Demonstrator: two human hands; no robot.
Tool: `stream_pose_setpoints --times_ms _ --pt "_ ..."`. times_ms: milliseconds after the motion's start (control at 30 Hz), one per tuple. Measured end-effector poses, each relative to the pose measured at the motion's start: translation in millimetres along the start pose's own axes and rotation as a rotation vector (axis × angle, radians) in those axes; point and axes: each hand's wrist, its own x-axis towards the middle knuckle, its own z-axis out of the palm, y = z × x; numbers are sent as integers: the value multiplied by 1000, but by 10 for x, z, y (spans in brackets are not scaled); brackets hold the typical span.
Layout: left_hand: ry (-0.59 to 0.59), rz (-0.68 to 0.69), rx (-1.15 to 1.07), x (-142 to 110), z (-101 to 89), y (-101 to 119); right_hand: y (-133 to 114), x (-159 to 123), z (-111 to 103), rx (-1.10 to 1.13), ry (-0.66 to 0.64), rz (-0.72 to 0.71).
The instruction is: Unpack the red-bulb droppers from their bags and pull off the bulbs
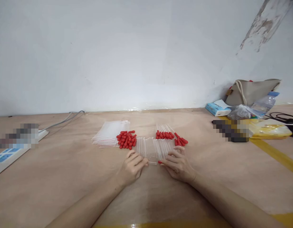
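My left hand [134, 165] pinches a clear dropper tube [152, 163], its free end pointing right. Facing that end across a small gap is a red rubber bulb [160, 162], held in the fingertips of my right hand [179, 165]. Just beyond both hands lies a row of loose clear tubes [149, 147]. A pile of red bulbs [126, 141] sits at the row's left end, and a few more loose bulbs [181, 141] are at its right. Behind the row, several droppers [164, 135] lie side by side, their red bulbs on clear tubes.
Thin clear plastic bags [110, 132] are stacked left of the bulbs. A power strip [20, 150] lies far left with a grey cable. At right are a blue tissue pack [218, 107], a grey bag [255, 90], a plastic bottle [267, 103] and a yellow packet [271, 129].
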Motion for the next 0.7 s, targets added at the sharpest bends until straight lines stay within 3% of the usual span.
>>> stream_pose_setpoints --times_ms 233,367,500,567,700 --pt "74 -312 -32 -97 39 -277 437 -29 -109 175 151 404" --pt "86 -345 -14 -34 137 -343 680 -92 -134 149 208 674" --pt "85 -324 10 89 199 -380 916 -201 -166 173 127 900" --pt "88 -313 8 158 229 -384 982 -230 -183 202 108 947" --pt "101 -276 -45 248 294 -362 981 -226 -208 175 -9 895"
